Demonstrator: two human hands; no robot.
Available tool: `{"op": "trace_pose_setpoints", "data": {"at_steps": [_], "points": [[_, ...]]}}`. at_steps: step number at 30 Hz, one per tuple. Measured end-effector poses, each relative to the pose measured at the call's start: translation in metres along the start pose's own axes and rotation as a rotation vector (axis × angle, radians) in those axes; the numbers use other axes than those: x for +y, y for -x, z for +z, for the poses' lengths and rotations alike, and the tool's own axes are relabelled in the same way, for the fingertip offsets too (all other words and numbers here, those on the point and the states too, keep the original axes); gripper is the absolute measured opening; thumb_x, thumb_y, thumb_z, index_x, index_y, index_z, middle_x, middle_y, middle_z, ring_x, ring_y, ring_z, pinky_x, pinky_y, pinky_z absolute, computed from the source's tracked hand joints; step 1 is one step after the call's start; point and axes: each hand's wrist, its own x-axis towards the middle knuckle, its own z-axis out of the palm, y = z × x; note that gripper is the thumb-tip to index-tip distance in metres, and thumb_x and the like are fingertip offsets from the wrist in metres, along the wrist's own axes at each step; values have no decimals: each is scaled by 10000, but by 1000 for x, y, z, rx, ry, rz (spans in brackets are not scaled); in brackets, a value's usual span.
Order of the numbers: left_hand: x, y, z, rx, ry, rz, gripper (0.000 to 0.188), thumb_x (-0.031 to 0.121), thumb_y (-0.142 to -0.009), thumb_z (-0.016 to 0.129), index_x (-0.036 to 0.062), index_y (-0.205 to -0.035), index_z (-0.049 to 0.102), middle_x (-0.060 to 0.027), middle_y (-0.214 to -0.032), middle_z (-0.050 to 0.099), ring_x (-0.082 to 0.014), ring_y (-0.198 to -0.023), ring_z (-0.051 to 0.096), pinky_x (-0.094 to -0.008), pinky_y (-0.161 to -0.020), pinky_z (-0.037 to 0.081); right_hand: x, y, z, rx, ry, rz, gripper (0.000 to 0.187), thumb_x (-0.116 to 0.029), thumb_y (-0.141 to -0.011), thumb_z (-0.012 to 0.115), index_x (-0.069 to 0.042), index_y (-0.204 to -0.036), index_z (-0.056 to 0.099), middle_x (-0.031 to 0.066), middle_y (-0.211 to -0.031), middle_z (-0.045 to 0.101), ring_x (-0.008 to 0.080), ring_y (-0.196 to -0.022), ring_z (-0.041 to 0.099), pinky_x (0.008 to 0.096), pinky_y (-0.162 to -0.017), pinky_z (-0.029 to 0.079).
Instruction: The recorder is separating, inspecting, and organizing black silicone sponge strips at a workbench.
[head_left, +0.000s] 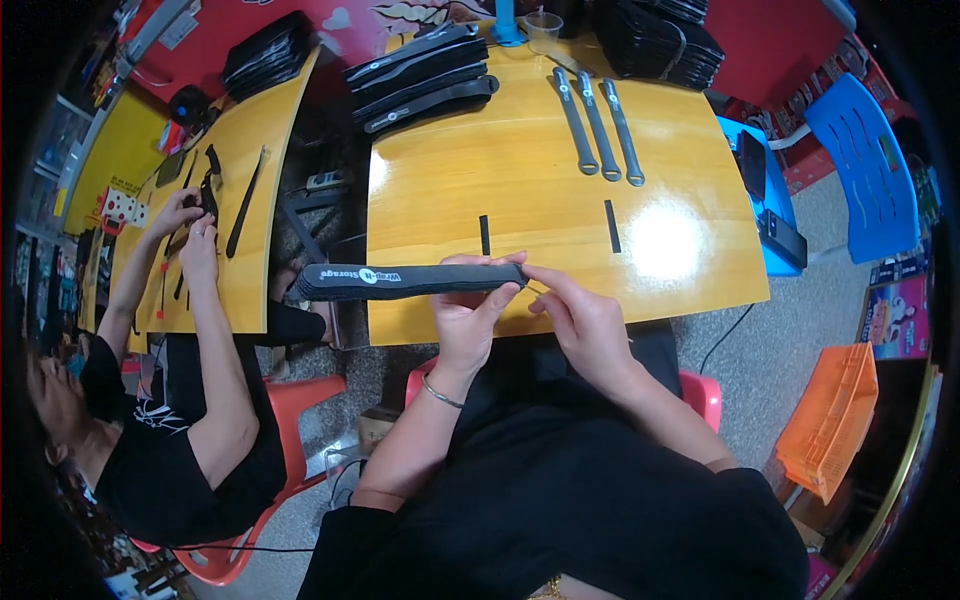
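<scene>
Near the front edge of the table I hold a neat stack of dark grey straps (350,285) with pale printing on the top one. My left hand (466,315) is closed around the stack close to its right end, thumb in front and fingers behind. The stack points out to the left, past the table's edge. My right hand (590,330) is at the stack's right end, its index finger against the strap ends and the other fingers bent. Just beyond my hands, two short black strips (485,235) (612,226) lie apart on the tabletop.
Three grey straps with ring ends (598,125) lie on the yellow table (430,190). Piled straps (425,80) stand far left, a bundled black stack (665,45) far right, near a clear cup (543,32). A co-worker (200,400) handles black straps at the left table.
</scene>
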Motion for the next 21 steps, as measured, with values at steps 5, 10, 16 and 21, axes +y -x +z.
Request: {"op": "trace_pose_setpoints", "data": {"at_steps": [5,10,16,21], "points": [[-3,3,2,10,-97,21,356,-93,-771,649,69,-1044,489,-112,-1003,635,-336,-1064,579,-426,-964,436,4,0,5,51,56,-48,310,12,-836,563,-70,-1134,587,152,-827,661,245,-751,672,306,-642,524],[-1,6,10,37,-117,41,325,-111,-779,632,39,-1025,481,-98,-989,599,-281,-1057,587,-370,-911,490,2,-2,9,44,-77,29,293,55,-838,547,-28,-1115,596,139,-856,669,218,-781,679,282,-659,528],[-1,9,13,54,-113,12,356,-133,-776,613,22,-1067,481,-143,-1041,604,-269,-1052,587,-361,-913,489,1,-5,12,119,-82,-73,257,63,-828,565,-12,-1069,617,143,-879,664,207,-742,663,259,-641,509],[-5,8,8,64,-142,28,399,-137,-768,615,2,-1124,498,-153,-1049,610,-270,-1046,592,-348,-895,501,1,-5,13,89,-147,8,204,6,-824,599,-45,-1020,623,160,-840,652,254,-732,670,297,-614,507]]}}
